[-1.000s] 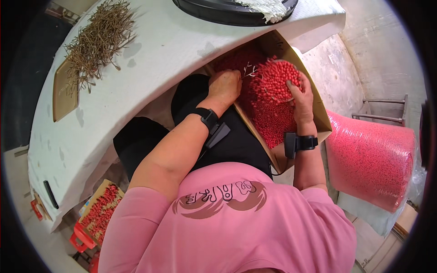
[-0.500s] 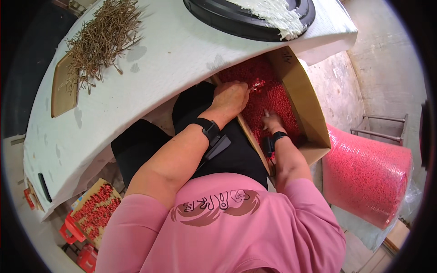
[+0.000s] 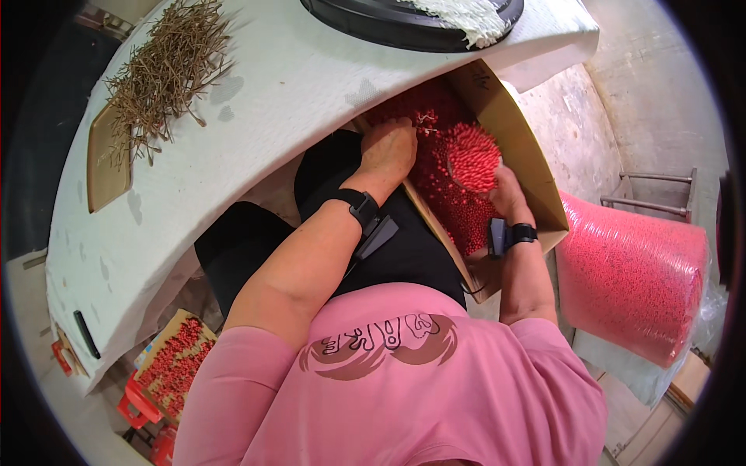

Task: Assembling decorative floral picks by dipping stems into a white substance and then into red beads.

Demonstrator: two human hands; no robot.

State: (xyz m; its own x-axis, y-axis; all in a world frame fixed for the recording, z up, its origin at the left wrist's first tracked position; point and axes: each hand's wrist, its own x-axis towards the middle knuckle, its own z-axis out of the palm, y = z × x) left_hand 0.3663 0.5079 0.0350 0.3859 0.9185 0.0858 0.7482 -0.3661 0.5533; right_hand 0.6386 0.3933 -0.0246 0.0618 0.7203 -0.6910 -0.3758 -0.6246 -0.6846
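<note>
An open cardboard box [image 3: 536, 167] by my lap holds a deep mass of small red beads [image 3: 478, 221]. My right hand [image 3: 510, 194] is closed at the side of a round cup [image 3: 465, 187], heaped with the same beads, above the mass. The heap hides most of the cup. Over the box's near-left edge, my left hand [image 3: 390, 151] is closed with its fingertips at a thin sprig [image 3: 425, 124] with red beads and whitish tips. Its grip is partly hidden by the back of the hand.
A white-covered table [image 3: 264, 116] carries a heap of brown stems [image 3: 175, 70], a brown tray [image 3: 109, 167] and a black round lid [image 3: 412, 29] bearing white material. Right of the box lies a large clear bag of red beads [image 3: 633, 279]. A board of red pieces [image 3: 183, 349] sits low left.
My right hand has come up out of the beads and to the right, with the heaped cup now showing. My left hand stays at the sprig. The view has shifted slightly.
</note>
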